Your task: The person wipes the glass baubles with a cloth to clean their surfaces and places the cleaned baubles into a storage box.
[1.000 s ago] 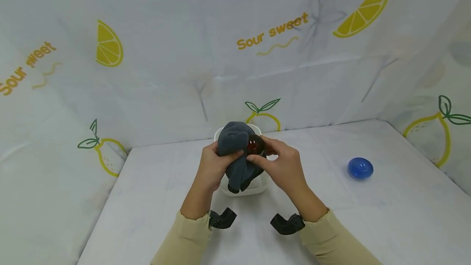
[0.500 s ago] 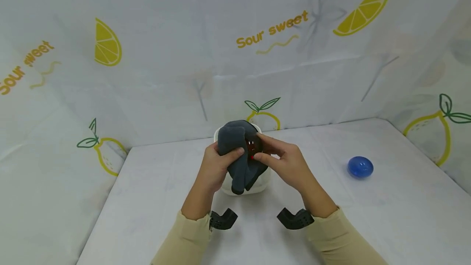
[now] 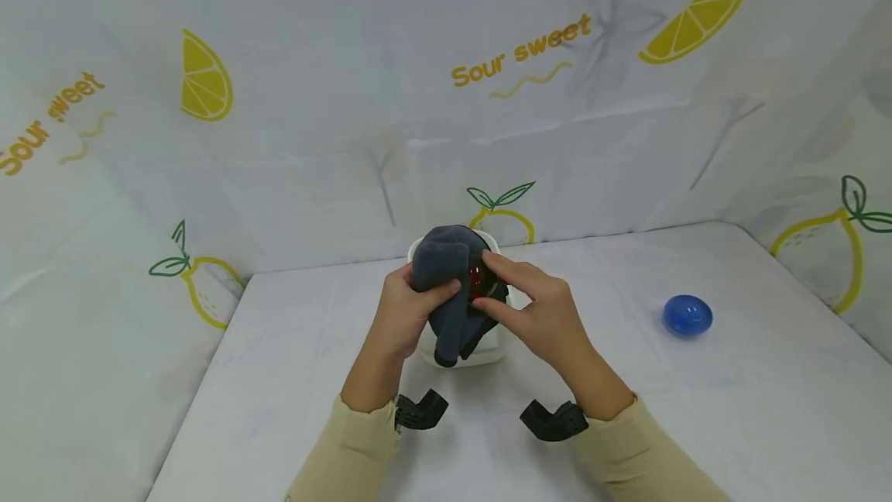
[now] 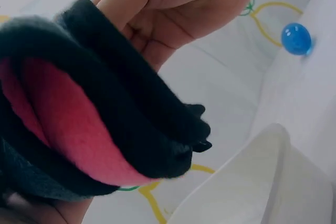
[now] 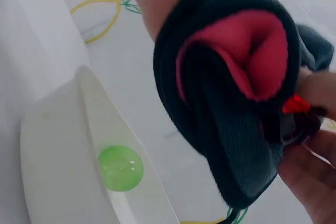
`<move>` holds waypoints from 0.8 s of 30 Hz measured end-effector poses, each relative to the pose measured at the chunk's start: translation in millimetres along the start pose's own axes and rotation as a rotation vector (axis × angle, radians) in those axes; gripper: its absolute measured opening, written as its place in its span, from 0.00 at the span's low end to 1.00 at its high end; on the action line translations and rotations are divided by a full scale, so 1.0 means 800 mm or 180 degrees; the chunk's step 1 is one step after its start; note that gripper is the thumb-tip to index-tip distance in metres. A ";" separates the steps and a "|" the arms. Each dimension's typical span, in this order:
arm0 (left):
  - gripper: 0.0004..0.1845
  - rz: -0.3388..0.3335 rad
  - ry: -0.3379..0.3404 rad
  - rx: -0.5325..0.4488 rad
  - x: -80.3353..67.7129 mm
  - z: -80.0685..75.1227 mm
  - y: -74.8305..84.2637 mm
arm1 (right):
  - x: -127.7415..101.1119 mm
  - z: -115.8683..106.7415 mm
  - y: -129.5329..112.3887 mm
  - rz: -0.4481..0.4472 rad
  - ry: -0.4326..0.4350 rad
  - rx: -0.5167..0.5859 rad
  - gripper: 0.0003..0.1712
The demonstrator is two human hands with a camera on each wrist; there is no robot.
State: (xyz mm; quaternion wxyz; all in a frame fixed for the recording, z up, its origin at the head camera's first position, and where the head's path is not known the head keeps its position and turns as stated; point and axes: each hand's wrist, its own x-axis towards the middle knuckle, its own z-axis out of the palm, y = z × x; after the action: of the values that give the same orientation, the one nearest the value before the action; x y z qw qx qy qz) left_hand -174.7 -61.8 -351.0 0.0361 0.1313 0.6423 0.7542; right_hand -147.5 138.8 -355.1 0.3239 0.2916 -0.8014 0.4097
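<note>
In the head view my left hand (image 3: 407,308) grips a folded dark grey-blue cloth (image 3: 446,266), held up above a white container. The right wrist view shows the cloth's pink-red inner side (image 5: 244,51). On the cloth's right side sits a glossy dark red ball (image 3: 481,282), partly covered by a fold. My right hand (image 3: 540,304) pinches the ball between thumb and fingers. In the left wrist view, the right hand (image 4: 178,9) is behind the cloth, and the ball is hidden there.
Below and behind the cloth stands the white container (image 5: 58,145), with a translucent green ball (image 5: 121,168) inside. A glossy blue ball (image 3: 687,315) lies on the white-covered table (image 3: 279,378) to the right. Lemon-printed sheeting (image 3: 313,99) hangs at the back and sides.
A cloth fold has shifted right and covers more of the red ball. My right hand has moved slightly on the ball; the left hand stays nearly in place. The camera view has tilted a little.
</note>
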 end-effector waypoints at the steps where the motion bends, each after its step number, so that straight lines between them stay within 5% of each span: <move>1: 0.21 0.0015 -0.0004 -0.0038 0.000 -0.001 0.000 | 0.000 -0.003 0.001 0.0086 -0.0072 0.0171 0.36; 6: 0.21 0.0028 -0.0008 -0.0158 -0.002 -0.003 -0.001 | 0.000 -0.019 0.007 0.0537 -0.0528 0.1125 0.35; 11: 0.21 -0.0060 -0.0050 -0.0136 -0.004 -0.002 -0.001 | -0.002 -0.024 0.018 0.0880 -0.0633 0.1729 0.34; 17: 0.25 -0.0076 -0.0217 -0.0121 -0.004 -0.001 0.003 | 0.000 -0.021 0.020 0.1158 -0.0452 0.1809 0.32; 24: 0.27 -0.0207 -0.0123 0.0170 -0.003 0.005 0.006 | 0.002 -0.015 0.010 0.1219 -0.0273 0.1415 0.30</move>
State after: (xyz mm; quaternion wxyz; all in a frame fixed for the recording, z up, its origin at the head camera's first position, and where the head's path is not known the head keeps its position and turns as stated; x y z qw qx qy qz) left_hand -171.1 -58.9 -345.9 0.0695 0.1258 0.6653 0.7326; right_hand -150.6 152.6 -352.3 0.1348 0.2159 -0.7454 0.6161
